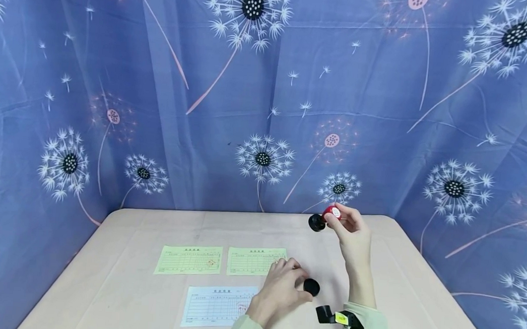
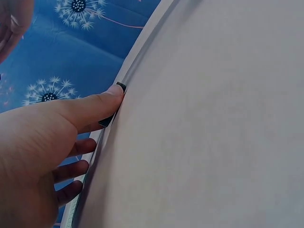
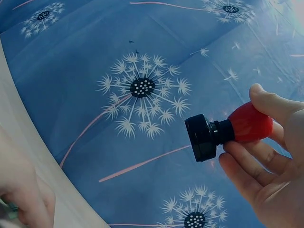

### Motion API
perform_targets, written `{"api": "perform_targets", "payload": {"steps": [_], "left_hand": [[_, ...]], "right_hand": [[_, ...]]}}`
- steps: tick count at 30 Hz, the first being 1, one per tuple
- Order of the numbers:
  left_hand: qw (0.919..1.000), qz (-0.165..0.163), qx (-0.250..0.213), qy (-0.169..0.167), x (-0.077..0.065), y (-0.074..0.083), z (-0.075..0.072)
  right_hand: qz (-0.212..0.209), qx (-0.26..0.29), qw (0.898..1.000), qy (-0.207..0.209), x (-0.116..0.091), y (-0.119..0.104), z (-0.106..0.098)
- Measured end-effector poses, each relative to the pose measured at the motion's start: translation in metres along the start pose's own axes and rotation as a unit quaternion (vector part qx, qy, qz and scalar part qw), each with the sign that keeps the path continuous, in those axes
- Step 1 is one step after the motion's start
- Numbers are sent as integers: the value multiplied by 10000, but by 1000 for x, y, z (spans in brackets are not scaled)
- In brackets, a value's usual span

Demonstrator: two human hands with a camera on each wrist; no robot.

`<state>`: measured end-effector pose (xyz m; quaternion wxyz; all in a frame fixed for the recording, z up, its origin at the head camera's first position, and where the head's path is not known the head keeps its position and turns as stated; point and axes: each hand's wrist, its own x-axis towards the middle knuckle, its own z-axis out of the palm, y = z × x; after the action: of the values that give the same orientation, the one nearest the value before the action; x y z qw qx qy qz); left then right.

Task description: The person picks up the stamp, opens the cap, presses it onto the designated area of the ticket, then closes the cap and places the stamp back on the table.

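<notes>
My right hand (image 1: 354, 234) holds a stamp (image 3: 204, 135) by its red bulb handle (image 3: 254, 122), raised above the far right of the table. The stamp's black round head is tipped to the left. In the head view the stamp (image 1: 317, 222) overlaps the table's back edge. My left hand (image 1: 281, 287) is low at the tabletop, its thumb and forefinger pinching a black round cap (image 1: 311, 287). Edge-on in the left wrist view, the cap (image 2: 108, 119) looks thin and sits close to the table surface.
Two green printed slips (image 1: 189, 260) (image 1: 254, 261) lie side by side, each with a red mark at its right. Nearer lies a pale blue slip (image 1: 216, 306), also red-marked, beside the left wrist. A blue dandelion-print curtain (image 1: 210, 147) stands behind the beige table (image 1: 119, 276).
</notes>
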<state>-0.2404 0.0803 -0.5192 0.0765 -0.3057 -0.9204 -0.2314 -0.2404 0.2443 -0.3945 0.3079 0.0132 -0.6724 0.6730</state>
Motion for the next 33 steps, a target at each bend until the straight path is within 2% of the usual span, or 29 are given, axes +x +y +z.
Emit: {"api": "perform_targets", "payload": {"steps": [14, 21, 28, 33], "left_hand": [[9983, -60, -569, -80, 0, -5, -2], [9967, 21, -812, 28, 0, -6, -7], [9948, 175, -958, 282, -2, -10, -18], [9938, 85, -1056, 329, -4, -17, -32]], "right_hand": [[81, 141, 9999, 22, 0, 0, 2], [103, 155, 9998, -5, 1, -1, 2], [148, 70, 9999, -34, -1, -1, 3], [78, -54, 9999, -126, -3, -4, 9]]}}
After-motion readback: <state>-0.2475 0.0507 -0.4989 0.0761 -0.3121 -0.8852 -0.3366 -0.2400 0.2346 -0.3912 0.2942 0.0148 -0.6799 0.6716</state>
